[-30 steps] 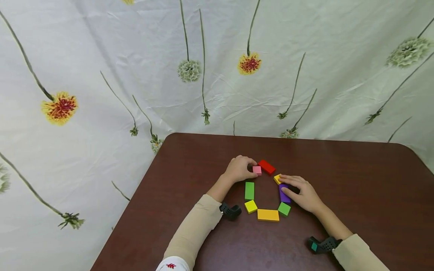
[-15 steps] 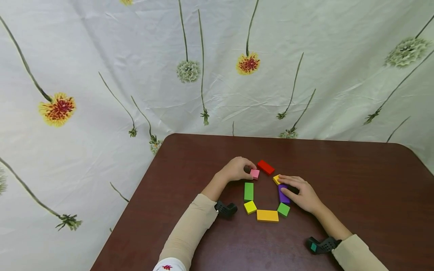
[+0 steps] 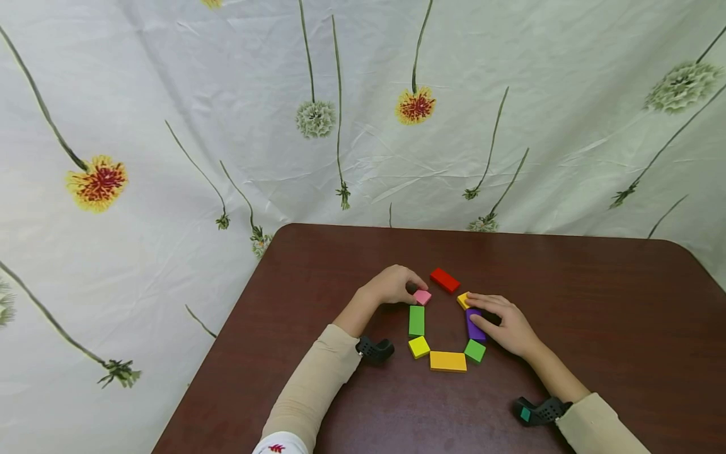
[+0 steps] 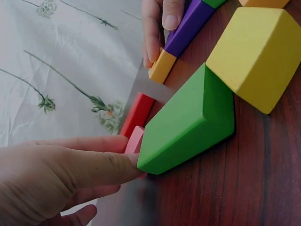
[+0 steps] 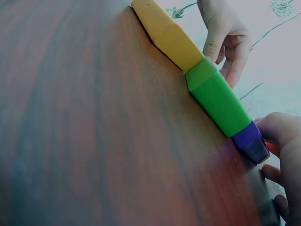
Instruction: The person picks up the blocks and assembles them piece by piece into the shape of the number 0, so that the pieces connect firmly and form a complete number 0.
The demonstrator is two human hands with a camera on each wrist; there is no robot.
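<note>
My left hand [image 3: 392,284] pinches a small pink block [image 3: 422,297] between thumb and fingers, right at the far end of a long green block [image 3: 416,321]. In the left wrist view the green block [image 4: 181,122] partly hides the pink one [image 4: 135,140]. My right hand [image 3: 510,325] rests at the right side of the ring of blocks. Its fingertips touch a small orange-yellow block [image 3: 462,301], and its thumb lies against a purple block [image 3: 474,328]. A red block [image 3: 445,280] lies at the far side, apart from both hands.
Nearer me, a yellow block [image 3: 419,347], a long orange block [image 3: 448,361] and a small green block [image 3: 474,351] continue the ring. Everything sits on a dark brown table [image 3: 612,302]. Behind its far edge hangs a flower-print cloth [image 3: 255,82].
My left hand has drawn the pink block from beside the red block toward the long green block, turning it slightly. The right hand stays in place.
</note>
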